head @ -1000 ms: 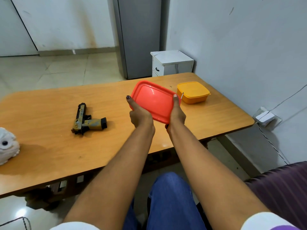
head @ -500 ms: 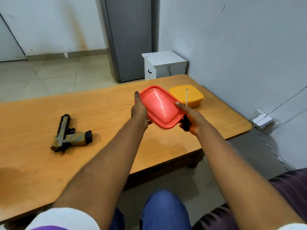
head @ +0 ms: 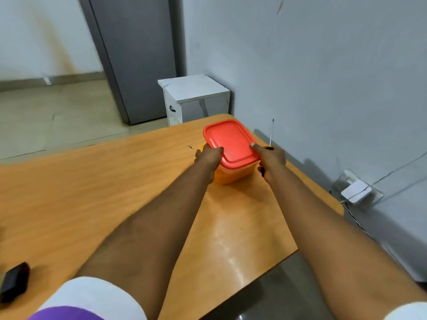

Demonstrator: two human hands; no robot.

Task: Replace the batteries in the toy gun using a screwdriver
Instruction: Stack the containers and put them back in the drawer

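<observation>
A red lid (head: 228, 140) lies on top of the orange container (head: 233, 175) at the far right of the wooden table (head: 104, 181). My left hand (head: 208, 155) grips the lid's left edge. My right hand (head: 270, 158) presses its thumb on the lid's right edge and holds a screwdriver (head: 271, 132), whose thin metal shaft points up. At the bottom left edge only the black end of the toy gun (head: 13, 281) shows; the rest is out of frame.
A white bedside cabinet (head: 196, 98) stands behind the table beside a grey door. The wall runs close along the table's right side, with a white socket and charger (head: 355, 188) low on it. The table's near right corner edge is at mid-frame.
Both hands carried the red lid away from me and set it down onto the orange container. The view swung right, so the toy gun slid to the bottom left edge.
</observation>
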